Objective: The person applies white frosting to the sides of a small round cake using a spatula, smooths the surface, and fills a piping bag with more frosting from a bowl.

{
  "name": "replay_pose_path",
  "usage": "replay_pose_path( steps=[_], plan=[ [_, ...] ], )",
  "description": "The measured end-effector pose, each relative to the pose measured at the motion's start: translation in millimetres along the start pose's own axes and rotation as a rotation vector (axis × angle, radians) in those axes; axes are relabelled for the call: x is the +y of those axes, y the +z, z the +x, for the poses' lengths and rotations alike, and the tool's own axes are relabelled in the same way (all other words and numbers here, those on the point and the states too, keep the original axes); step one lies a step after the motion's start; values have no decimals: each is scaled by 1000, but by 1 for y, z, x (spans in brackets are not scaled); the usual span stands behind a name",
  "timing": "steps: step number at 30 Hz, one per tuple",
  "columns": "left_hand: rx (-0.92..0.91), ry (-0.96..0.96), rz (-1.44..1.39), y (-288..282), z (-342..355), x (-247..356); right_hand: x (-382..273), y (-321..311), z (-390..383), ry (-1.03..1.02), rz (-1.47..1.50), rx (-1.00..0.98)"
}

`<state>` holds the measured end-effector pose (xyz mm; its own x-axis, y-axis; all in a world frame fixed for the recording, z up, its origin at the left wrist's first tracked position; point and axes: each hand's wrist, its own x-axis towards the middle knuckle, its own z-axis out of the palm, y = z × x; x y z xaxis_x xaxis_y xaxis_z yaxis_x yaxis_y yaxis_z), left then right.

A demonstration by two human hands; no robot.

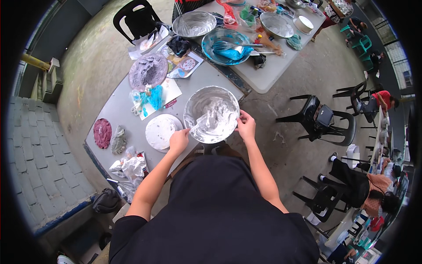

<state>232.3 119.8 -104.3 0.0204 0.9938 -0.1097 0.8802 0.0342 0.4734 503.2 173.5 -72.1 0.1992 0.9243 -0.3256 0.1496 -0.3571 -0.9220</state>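
Note:
A steel bowl [224, 104] with white creamy mixture sits near the table's front edge, centre of view. My right hand [245, 125] grips its right rim with curled fingers. At its lower left, my left hand [179, 140] is closed on a white spatula [200, 121], whose blade lies in the mixture. Just left of the bowl is a round white disc [159, 132]. Further left lie a mauve cloth-like lump [102, 133] and a grey-green one [118, 141], and crumpled plastic [133, 167]. Behind are a lavender-coated pan [148, 71] and blue piping bags [152, 98].
A second table [272, 70] holds mixing bowls [277, 24], a blue-stained bowl with whisk [226, 46] and bags. Black chairs [299, 114] stand right and top left [134, 20]. Several people [380, 103] sit or stand along the right. A block-paved surface [44, 163] is left.

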Motion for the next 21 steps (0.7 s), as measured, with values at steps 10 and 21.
replay_pose_path(
  steps=[10, 21],
  plan=[
    [-446, -273, -1048, 12, 22, 47, 3, -1, -4, 0, -14, 23],
    [26, -27, -323, -82, 10, 68, 17, -9, 0, 283, 368, 38]
  ],
)
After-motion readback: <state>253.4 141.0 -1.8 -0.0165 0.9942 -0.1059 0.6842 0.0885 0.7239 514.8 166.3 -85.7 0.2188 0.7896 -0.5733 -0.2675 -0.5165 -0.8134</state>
